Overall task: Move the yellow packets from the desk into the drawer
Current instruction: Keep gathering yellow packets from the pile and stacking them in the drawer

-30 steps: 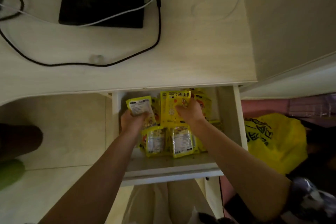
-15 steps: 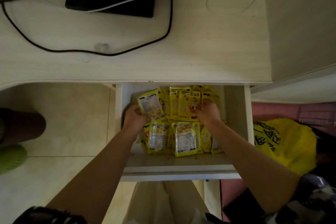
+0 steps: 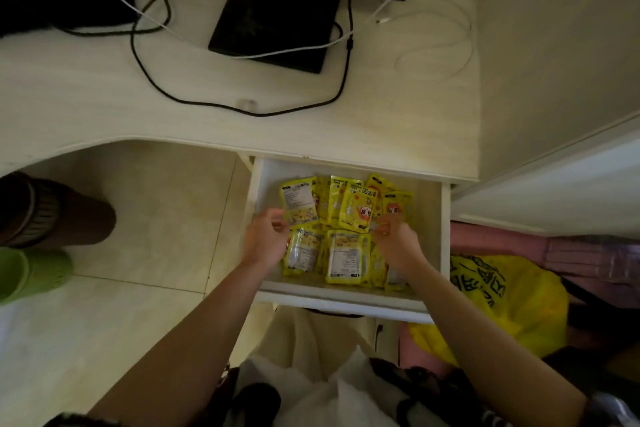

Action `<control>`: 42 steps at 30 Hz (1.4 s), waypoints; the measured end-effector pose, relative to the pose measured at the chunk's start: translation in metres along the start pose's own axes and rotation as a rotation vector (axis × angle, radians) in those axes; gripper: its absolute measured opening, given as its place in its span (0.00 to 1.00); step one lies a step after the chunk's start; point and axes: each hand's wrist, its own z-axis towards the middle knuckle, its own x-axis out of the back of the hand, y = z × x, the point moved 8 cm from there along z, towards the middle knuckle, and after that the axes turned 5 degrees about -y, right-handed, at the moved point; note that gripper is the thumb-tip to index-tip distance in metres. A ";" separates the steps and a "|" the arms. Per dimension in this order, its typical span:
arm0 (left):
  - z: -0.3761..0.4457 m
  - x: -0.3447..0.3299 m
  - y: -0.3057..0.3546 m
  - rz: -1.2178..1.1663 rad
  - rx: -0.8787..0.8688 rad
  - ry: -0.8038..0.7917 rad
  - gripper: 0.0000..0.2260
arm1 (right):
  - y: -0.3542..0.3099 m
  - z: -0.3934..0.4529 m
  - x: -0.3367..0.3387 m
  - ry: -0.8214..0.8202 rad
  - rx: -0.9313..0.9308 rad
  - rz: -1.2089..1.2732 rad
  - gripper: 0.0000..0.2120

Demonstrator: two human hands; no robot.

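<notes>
Both hands have drawn back toward the front of the drawer (image 3: 349,303) since the earlier frames, and the packets they gripped then now lie in the rear row. At this moment the left hand (image 3: 265,239) hovers at the drawer's left side with its fingers loosely curled; the fingertips are just beside the rear-left packet (image 3: 298,199), and whether they touch it cannot be determined. The right hand (image 3: 398,243) hovers toward the drawer's right side, fingers bent, with nothing visibly held; motion blur prevents a firmer reading.

The yellow packets (image 3: 346,253) all sit inside the drawer, in two rough rows: an overlapping rear row near the back wall, and a front row lying flatter. No yellow packet is visible on the desk (image 3: 104,90) above the drawer; that surface carries only a dark flat device (image 3: 273,22) and black and white cables (image 3: 242,107). A yellow bag (image 3: 498,295) lies on the floor to the right of the drawer.

Judged from this layout, the transfer appears complete and the step in hand is tidying. To do it well:

1. Press the rear row down flat so that no packet edge stands above the drawer's rim.
2. Keep the packets away from the side walls.
3. Withdraw both hands fully before pushing the drawer shut, to avoid pinching fingers or crushing a packet.
</notes>
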 end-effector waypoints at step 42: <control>-0.156 0.339 -0.341 -0.074 0.298 0.566 0.08 | -0.344 -0.138 -0.395 -0.332 0.681 -0.618 0.15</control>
